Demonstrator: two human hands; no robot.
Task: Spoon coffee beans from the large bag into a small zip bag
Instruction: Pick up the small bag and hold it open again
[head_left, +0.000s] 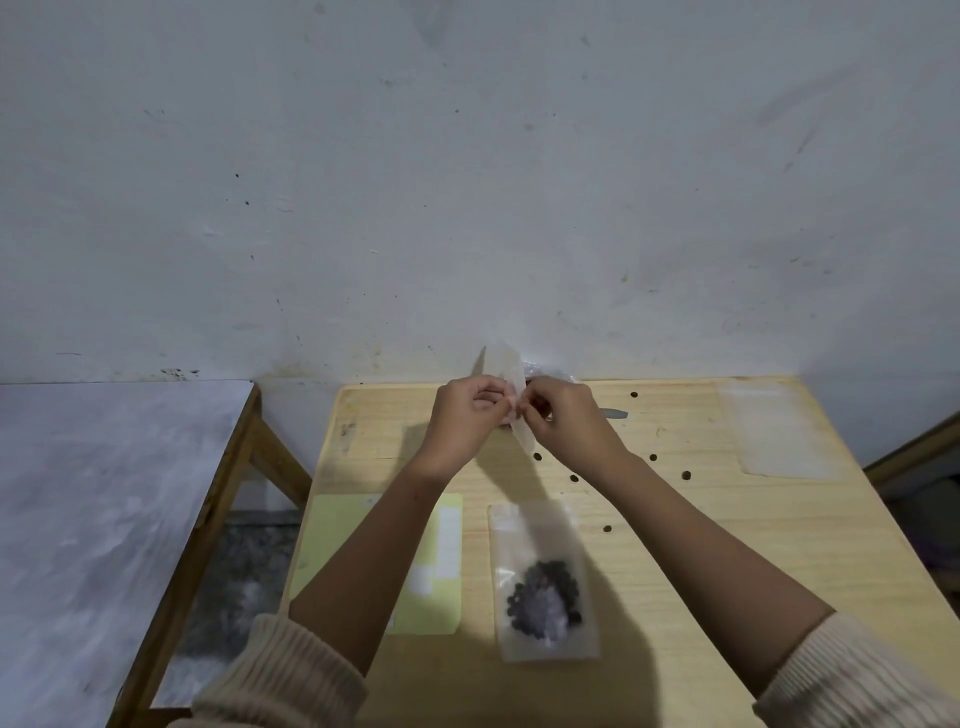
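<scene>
- Head view, far left: a second table with a pale, scuffed top and wooden legs stands beside mine, a strip of floor between them.
- On my wooden table, near the left edge, a yellow-green sheet with white patches lies flat; my left forearm crosses over it.
- My left hand is raised above the far middle of the table, fingers curled, pinching the edge of the small zip bag.
- That bag is translucent and stands on end between my two hands, tilted, its top reaching up against the wall; I see no beans in it.
- My right hand pinches the same bag from the other side, fingertips almost touching those of the left.
- Nearer to me, below the hands, a filled zip bag lies flat with a dark heap of coffee beans in its lower half.
- Behind my right hand, some crinkled clear plastic shows at the table's far edge; I cannot tell what it is.
- Just right of that hand a grey flat end sticks out; the rest is hidden.
- Loose beans are scattered over the right half of the table.
- In the far right corner lie empty clear bags.
</scene>
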